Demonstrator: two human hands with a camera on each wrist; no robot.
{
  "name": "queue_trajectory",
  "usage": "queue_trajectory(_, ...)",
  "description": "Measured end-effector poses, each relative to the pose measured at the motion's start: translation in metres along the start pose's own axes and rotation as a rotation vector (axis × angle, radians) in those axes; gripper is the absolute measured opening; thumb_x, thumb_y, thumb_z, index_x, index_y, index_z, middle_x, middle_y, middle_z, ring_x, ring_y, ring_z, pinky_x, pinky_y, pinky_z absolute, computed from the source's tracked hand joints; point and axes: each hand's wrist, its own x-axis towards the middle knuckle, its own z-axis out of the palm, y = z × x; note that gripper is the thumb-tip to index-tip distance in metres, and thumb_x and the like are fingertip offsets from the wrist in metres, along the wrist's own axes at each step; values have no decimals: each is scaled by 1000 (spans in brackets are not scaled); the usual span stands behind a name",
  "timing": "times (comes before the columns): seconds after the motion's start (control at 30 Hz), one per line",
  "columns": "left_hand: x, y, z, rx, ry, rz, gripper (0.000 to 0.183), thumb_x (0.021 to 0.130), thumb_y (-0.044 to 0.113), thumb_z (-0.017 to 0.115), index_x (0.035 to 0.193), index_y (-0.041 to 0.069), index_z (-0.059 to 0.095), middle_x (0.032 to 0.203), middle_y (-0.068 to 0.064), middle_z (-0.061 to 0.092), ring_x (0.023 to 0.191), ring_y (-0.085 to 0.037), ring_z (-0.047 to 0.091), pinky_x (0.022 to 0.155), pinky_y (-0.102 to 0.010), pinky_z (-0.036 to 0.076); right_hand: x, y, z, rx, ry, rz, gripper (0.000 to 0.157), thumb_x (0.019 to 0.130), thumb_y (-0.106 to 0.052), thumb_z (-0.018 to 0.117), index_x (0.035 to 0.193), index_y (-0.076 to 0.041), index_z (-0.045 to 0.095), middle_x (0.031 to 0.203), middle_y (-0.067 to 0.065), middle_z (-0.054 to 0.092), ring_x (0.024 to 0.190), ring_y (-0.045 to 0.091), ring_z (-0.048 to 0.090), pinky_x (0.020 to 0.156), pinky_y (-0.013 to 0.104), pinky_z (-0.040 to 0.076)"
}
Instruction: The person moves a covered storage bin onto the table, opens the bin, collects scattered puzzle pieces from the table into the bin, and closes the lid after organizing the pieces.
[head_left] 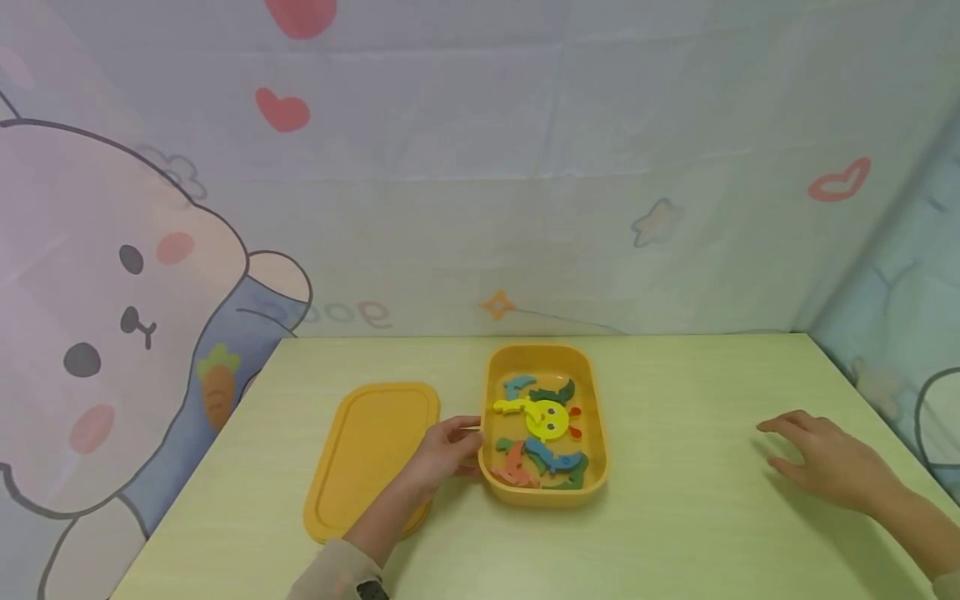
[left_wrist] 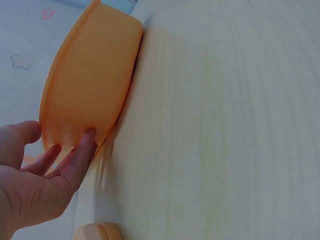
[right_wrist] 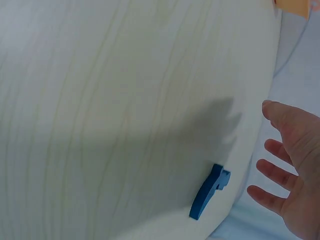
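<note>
An orange-yellow plastic tub (head_left: 546,497) stands on the table. My left hand (head_left: 447,454) is at its left side, the fingers (left_wrist: 82,157) fairly straight against the outer wall and the thumb near the rim. Inside lie a round yellow face piece (head_left: 546,420) with red feelers, blue curved pieces (head_left: 555,457), green pieces (head_left: 577,475) and an orange piece (head_left: 516,468). My right hand (head_left: 832,458) hovers over the right of the table, fingers extended and holding nothing. Near it, a blue curved piece (right_wrist: 206,192) shows on the table in the right wrist view.
Left of the tub lies a flat orange-yellow lid (head_left: 375,450), partly covered by my left forearm. A printed cloth (head_left: 465,167) hangs behind the pale wood-grain table (head_left: 675,517). The tub's corner (right_wrist: 294,7) shows at the right wrist view's top right.
</note>
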Motion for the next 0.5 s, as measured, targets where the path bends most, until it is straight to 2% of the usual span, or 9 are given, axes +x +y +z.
queue_trajectory(0.17,0,0,0,-5,-5,1,45,95,18,51,133,-2,42,121,-25,52,89,-27,65,76,-42,55,-9,12,1,2,-37,67,46,66,-19,80,107,-7,62,99,13,59,75,32,59,56,41,49)
queue_trajectory(0.5,1,-1,-1,-12,-8,-1,47,94,19,52,134,-2,40,123,-25,52,94,-29,64,76,-42,55,-21,34,4,17,-177,177,48,71,-19,76,111,0,58,99,28,55,69,32,58,56,43,49)
